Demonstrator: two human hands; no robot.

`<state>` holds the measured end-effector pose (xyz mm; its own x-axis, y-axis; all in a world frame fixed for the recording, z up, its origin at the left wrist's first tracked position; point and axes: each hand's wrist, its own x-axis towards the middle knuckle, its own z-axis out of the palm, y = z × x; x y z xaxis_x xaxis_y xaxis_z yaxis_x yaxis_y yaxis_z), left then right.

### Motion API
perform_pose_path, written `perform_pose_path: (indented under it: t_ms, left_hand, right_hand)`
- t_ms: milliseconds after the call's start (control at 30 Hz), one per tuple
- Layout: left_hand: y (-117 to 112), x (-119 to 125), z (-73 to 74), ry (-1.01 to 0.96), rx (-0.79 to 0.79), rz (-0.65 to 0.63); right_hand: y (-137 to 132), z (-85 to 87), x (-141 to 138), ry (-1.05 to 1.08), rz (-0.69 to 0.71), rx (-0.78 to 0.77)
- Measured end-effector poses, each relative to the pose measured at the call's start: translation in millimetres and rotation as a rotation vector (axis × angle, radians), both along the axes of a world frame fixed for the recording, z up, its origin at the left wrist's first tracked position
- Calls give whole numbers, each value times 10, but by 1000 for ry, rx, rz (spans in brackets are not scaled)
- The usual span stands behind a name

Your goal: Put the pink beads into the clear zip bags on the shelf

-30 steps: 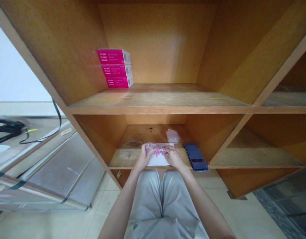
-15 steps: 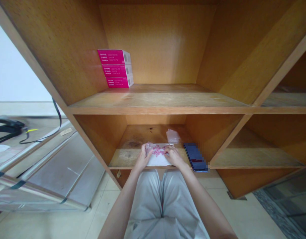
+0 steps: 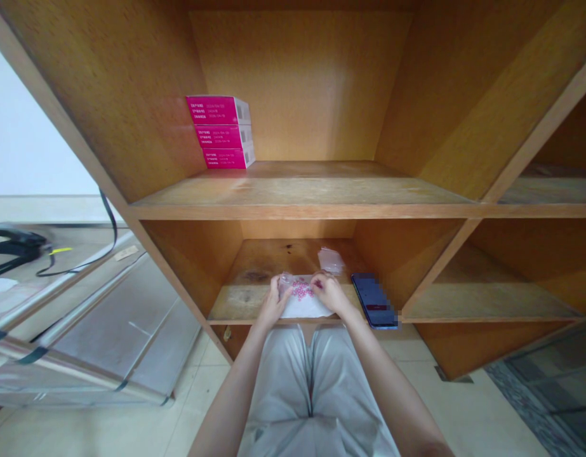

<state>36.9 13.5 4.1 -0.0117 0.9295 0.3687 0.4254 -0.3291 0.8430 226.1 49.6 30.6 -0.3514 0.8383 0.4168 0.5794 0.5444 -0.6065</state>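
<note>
My left hand (image 3: 273, 302) pinches the edge of a small clear plastic bag (image 3: 286, 280) at the left of a white paper sheet (image 3: 306, 307). A cluster of small pink beads (image 3: 302, 291) lies on the sheet, between my hands. My right hand (image 3: 329, 293) rests at the sheet's far right, its fingertips close to the beads. Whether those fingers hold anything is hidden. A second clear plastic bag (image 3: 331, 260) lies just behind that hand.
A dark smartphone (image 3: 374, 300) lies right of the sheet on the wooden shelf (image 3: 254, 304). Several pink boxes (image 3: 221, 130) stand stacked on the shelf above. Plastic-wrapped panels (image 3: 116, 336) and a black cable (image 3: 109, 228) lie at the lower left.
My right hand has moved slightly up and left, nearer the beads and the left hand. The left hand, the sheet and the phone look almost unchanged.
</note>
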Motion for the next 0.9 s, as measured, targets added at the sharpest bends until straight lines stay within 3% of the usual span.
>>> perform_pose_path:
  t_ms: [233, 400, 600, 733, 900]
  left_hand:
    - [36, -2, -72, 1, 14, 7]
    - [23, -6, -59, -15, 7, -7]
    - [21, -11, -35, -21, -10, -8]
    - [12, -6, -17, -24, -12, 9]
    - [-4, 4, 4, -16, -16, 6]
  right_hand:
    - [13, 214, -266, 376, -6, -59]
    - [56, 265, -456, 436, 25, -82]
    - [104, 171, -512, 449, 161, -174]
    - [114, 62, -336, 444, 24, -172]
    - [45, -133, -93, 226, -119, -23]
